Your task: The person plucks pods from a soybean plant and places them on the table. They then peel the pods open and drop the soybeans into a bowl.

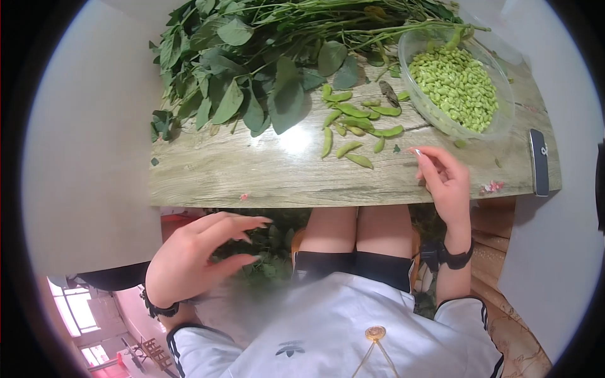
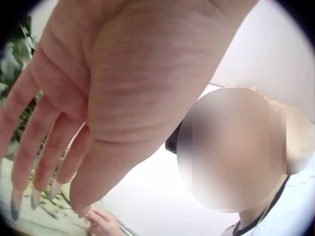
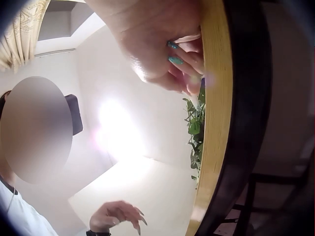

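Observation:
My left hand (image 1: 201, 255) is held in front of the table's near edge, its fingers spread and nothing in its grasp; the left wrist view shows the bare palm (image 2: 133, 83). My right hand (image 1: 447, 179) rests at the table's front edge with fingers loosely bent, thumb and index tips close together. No object shows between them. Green soybean pods (image 1: 353, 110) lie scattered to the left of its fingertips. Just beyond this hand stands a clear plastic bowl (image 1: 409, 94) full of shelled green beans (image 1: 457, 85).
Leafy soybean stalks (image 1: 233, 82) heap across the back and left of the wooden table (image 1: 252, 170). A phone (image 1: 539, 162) lies at the right edge. More greenery (image 1: 271, 249) is below the table by my legs. A wall borders the right side.

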`<state>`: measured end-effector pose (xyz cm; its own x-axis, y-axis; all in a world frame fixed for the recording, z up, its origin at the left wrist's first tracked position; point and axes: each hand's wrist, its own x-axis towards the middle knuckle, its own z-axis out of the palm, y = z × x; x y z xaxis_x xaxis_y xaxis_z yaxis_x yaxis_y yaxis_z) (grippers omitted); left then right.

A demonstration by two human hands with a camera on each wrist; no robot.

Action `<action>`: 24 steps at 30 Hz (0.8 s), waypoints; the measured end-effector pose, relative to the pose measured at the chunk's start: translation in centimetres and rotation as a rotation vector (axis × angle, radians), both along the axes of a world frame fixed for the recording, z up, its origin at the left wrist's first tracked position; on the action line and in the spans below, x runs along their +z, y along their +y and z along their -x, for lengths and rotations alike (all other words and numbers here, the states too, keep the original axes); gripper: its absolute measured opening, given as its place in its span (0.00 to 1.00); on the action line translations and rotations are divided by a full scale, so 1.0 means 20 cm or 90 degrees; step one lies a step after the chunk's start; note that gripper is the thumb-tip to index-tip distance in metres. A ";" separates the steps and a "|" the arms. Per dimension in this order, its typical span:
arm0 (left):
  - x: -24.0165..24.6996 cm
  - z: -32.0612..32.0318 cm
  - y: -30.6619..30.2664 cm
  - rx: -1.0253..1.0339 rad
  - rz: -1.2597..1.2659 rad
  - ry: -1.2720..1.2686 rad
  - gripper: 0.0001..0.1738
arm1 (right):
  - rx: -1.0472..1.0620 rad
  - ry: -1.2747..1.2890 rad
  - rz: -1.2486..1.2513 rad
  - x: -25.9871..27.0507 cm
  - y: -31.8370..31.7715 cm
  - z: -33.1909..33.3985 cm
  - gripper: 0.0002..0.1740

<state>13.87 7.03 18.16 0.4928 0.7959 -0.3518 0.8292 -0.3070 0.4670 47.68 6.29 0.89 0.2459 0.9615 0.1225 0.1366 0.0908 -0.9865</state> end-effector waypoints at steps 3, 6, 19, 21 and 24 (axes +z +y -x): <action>-0.01 -0.15 0.09 -0.174 -0.059 -0.049 0.23 | 0.056 -0.008 0.082 0.07 0.02 -0.01 0.10; -0.06 -0.25 0.20 -0.165 -0.139 -0.010 0.16 | 0.099 -0.153 0.027 0.19 0.07 0.01 0.11; -0.54 -0.51 0.86 -0.268 -0.254 -0.078 0.18 | 0.398 -0.473 -0.025 0.24 0.63 0.16 0.15; -0.59 -0.51 0.88 -0.296 -0.228 -0.150 0.13 | 0.409 -0.458 0.005 0.25 0.67 0.14 0.14; -0.62 -0.49 0.89 -0.307 -0.178 -0.213 0.10 | 0.415 -0.414 0.027 0.25 0.69 0.12 0.14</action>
<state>23.74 24.89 5.78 0.8647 0.4974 0.0701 0.3921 -0.7555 0.5248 45.27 20.18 5.79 -0.4510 0.8925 0.0083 0.5998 0.3099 -0.7377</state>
